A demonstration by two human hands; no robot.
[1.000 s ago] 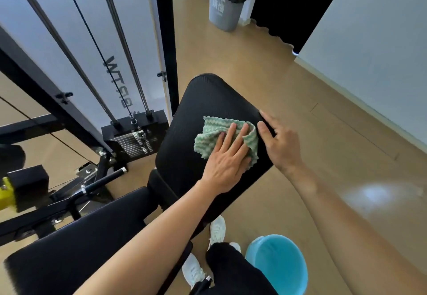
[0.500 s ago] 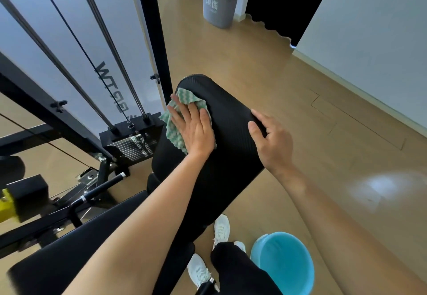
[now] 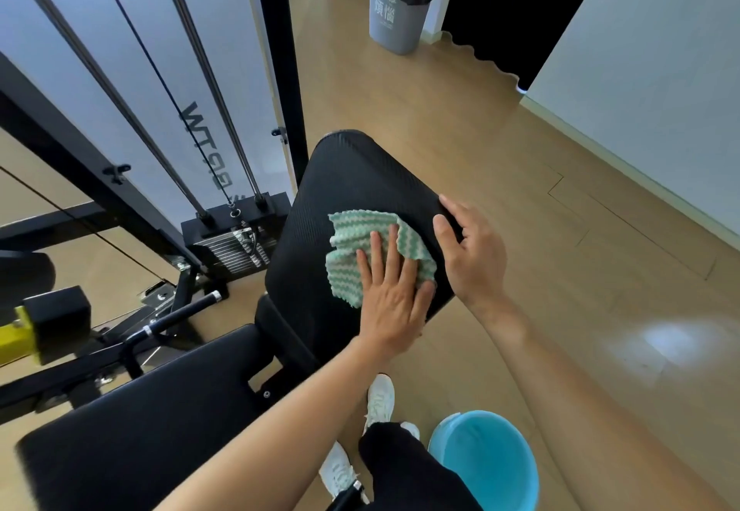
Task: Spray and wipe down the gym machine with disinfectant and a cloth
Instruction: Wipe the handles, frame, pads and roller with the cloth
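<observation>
The left hand [image 3: 390,302] lies flat, fingers straight and spread, pressing a green-and-white zigzag cloth [image 3: 360,242] onto the right half of the black ribbed backrest pad [image 3: 344,174]. The right hand [image 3: 470,258] rests just beside the cloth on the pad's right edge, fingers loose, holding nothing. The weight stack [image 3: 228,248] sits left of the pad. 1 blue bucket [image 3: 496,470] stands on the wooden floor [image 3: 460,118] near 2 white shoes [image 3: 379,398].

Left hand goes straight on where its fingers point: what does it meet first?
The left hand lies flat on the cloth; ahead is more cloth, then bare pad. The right hand looks just off that line.
</observation>
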